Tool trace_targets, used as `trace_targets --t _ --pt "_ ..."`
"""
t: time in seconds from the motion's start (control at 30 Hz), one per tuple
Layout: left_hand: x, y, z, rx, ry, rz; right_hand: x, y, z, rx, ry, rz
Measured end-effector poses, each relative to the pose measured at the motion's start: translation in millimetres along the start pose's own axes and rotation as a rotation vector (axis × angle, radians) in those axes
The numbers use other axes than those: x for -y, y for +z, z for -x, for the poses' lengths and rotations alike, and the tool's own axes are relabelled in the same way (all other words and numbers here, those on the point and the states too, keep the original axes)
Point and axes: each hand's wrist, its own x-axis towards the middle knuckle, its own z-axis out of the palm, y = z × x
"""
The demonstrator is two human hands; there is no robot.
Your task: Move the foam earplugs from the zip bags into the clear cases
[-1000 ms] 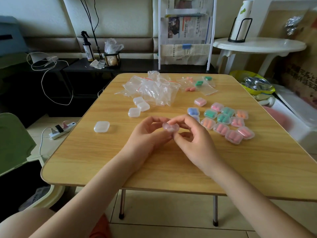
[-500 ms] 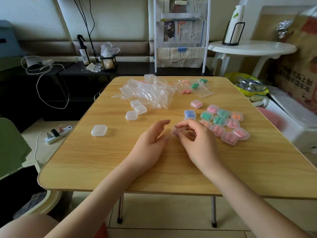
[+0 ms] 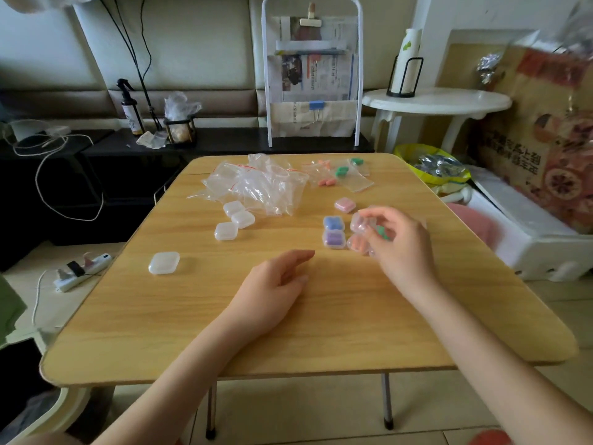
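Note:
My right hand [image 3: 401,248] pinches a small clear case [image 3: 361,222] with pale earplugs just above the group of filled cases, hiding most of them. Visible filled cases are blue [image 3: 333,222], purple [image 3: 334,239], orange [image 3: 356,243] and pink [image 3: 345,205]. My left hand [image 3: 272,284] rests open on the wooden table [image 3: 192,316], holding nothing. Empty clear cases lie at the left: three [image 3: 234,220] near the bags and one apart [image 3: 164,262]. A heap of empty zip bags [image 3: 260,184] sits at the back. Zip bags with orange [image 3: 325,183] and green earplugs [image 3: 341,171] lie back right.
A white paper rack [image 3: 313,81] stands behind the table. A white round side table [image 3: 436,102] and a yellow bowl [image 3: 430,167] are at the right. A power strip [image 3: 81,271] and cables lie on the floor at the left.
Both hands held the case together at the table's middle. My left hand let go and lowered onto the table; my right hand carried the case right and farther, over the filled cases.

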Motion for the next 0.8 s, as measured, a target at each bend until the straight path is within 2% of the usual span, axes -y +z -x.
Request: trace_targets --t 0.13,0.3,0.5,0.8 --pt "3 2 -2 0.008 0.008 -0.048 -36 -42 -10 -0.093 0.12 0.104" --pt "4 3 -3 0.034 0.051 -0.089 -66 -67 -2 -0.098 0.29 0.15" --pt "1 2 -1 0.052 0.076 -0.129 -68 -65 3 -0.042 0.272 0.207" --pt "4 1 -2 0.023 0.066 -0.082 -59 -65 3 -0.057 0.255 0.224"
